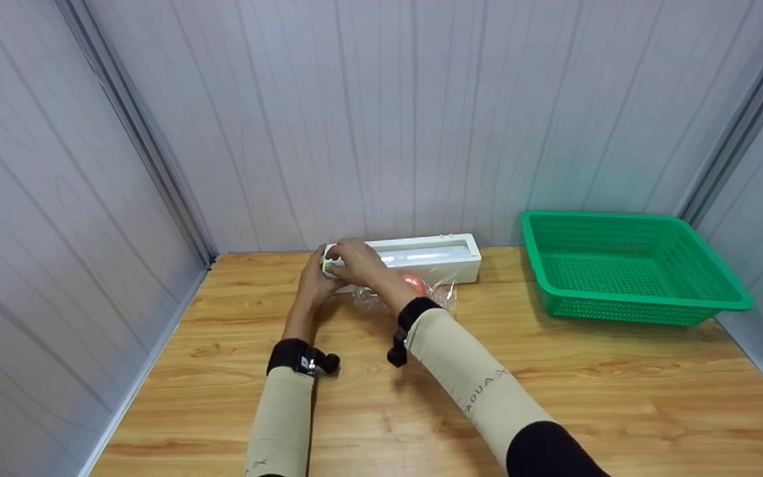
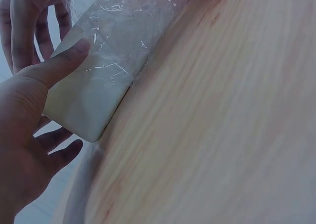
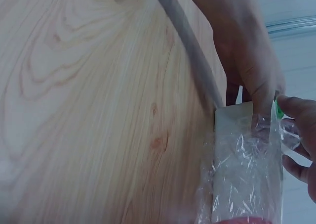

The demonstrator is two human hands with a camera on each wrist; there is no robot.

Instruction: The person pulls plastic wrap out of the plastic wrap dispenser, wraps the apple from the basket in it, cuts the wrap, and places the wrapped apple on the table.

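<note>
Sleeves: beige, lower centre of the head view.
Left hand [image 1: 314,278]: thumb and fingers clamped on the end of the long white plastic film dispenser box [image 1: 434,260], frame centre.
Right hand [image 1: 355,260]: fingers pinching the clear cling film [image 3: 247,174] there.
Green plastic basket [image 1: 626,268]: right.

Grained wood table [image 1: 554,371], glossy crinkled film [image 2: 129,33]

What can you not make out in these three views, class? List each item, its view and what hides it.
- Red thing: head view, half hidden by the right forearm and wrap; cut off by the edge in both wrist views.
- Green part: too small to identify.
- Dispenser: left end covered by both hands.
- Left hand fingers: behind the dispenser in its wrist view.
- Basket: absent from the wrist views.
</note>
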